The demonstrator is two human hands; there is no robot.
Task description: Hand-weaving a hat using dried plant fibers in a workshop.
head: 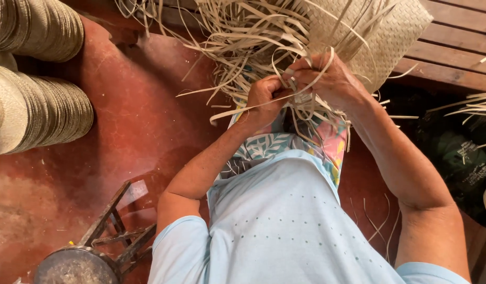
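Note:
A half-woven pale straw piece [395,31] lies at the top, its woven part to the right and many loose straw strips [243,37] fanning out to the left. My left hand [264,100] is closed on a few of these strips just below the tangle. Directly to its right, touching it, my right hand [330,79] pinches other strips at the woven edge. Both forearms reach up from my light blue shirt over a patterned cloth on my lap [306,142].
Two stacks of woven straw hats [38,110] stand at the left on the red floor [138,121]. A small wooden stool [95,247] is at the bottom left. Wooden planks [453,47] lie at the top right, a dark bag [458,152] at the right.

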